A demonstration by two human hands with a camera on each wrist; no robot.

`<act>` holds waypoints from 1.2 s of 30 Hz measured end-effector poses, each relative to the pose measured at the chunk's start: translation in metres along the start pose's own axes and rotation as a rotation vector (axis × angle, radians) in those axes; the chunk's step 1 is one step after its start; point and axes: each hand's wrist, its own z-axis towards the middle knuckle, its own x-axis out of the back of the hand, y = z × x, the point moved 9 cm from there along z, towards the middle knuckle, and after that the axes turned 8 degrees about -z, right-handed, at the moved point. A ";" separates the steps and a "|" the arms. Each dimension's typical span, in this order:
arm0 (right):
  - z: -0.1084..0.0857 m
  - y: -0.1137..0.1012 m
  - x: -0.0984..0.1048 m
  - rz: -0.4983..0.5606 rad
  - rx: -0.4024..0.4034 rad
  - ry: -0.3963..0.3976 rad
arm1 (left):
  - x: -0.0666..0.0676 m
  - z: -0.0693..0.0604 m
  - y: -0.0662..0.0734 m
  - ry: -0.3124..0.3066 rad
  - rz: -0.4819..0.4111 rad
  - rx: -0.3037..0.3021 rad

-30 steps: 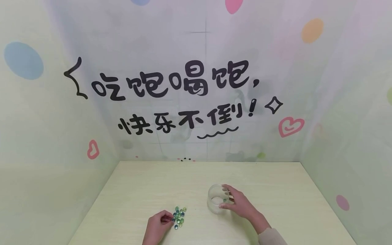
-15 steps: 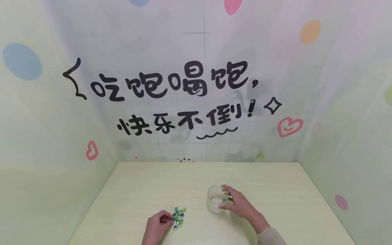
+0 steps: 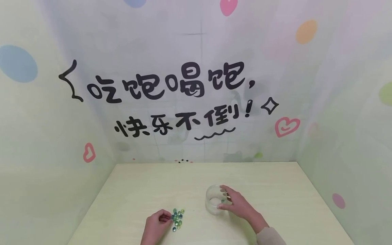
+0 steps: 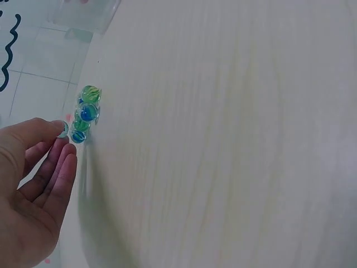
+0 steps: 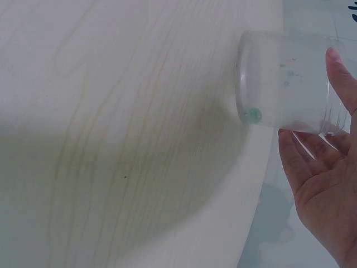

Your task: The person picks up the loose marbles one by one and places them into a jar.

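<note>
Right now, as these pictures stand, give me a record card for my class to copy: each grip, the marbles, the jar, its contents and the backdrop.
Left grip: pinches a pale marble beside the marble cluster
Right grip: holds the jar by its side, thumb and fingers spread around it
Loose marbles: blue and green, grouped on the table
Jar: clear, upright, open-topped
Jar contents: a greenish marble visible near the bottom
Backdrop: black lettering on a pale wall

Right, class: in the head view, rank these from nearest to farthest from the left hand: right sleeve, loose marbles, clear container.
1. Loose marbles, just right of the left hand.
2. Clear container, farther right, held by the right hand.
3. Right sleeve, rightmost of the three, at the picture's bottom edge.
</note>
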 end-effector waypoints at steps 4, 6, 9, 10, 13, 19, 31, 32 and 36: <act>-0.001 -0.001 0.000 -0.001 0.005 0.004 | -0.001 0.002 0.002 -0.004 -0.003 0.003; -0.001 -0.001 0.001 0.000 0.005 0.006 | -0.002 0.004 0.002 -0.006 -0.008 0.005; -0.001 -0.002 0.001 0.001 0.007 0.004 | -0.003 0.005 0.004 -0.009 -0.009 -0.004; -0.001 -0.002 0.000 0.001 0.008 0.002 | -0.003 0.006 0.004 -0.010 -0.008 -0.006; -0.001 -0.003 0.001 -0.001 0.008 0.000 | -0.003 0.006 0.007 -0.015 -0.003 -0.026; -0.001 -0.003 0.001 -0.013 -0.003 -0.001 | -0.005 0.006 0.012 -0.027 -0.018 -0.044; -0.002 -0.004 0.001 -0.037 -0.001 0.001 | -0.007 0.005 0.025 -0.052 -0.061 -0.055; -0.002 -0.003 0.001 -0.039 -0.003 0.002 | -0.008 0.005 0.027 -0.057 -0.062 -0.060; -0.003 -0.003 0.000 -0.035 -0.006 0.005 | -0.012 0.005 0.032 -0.070 -0.076 -0.068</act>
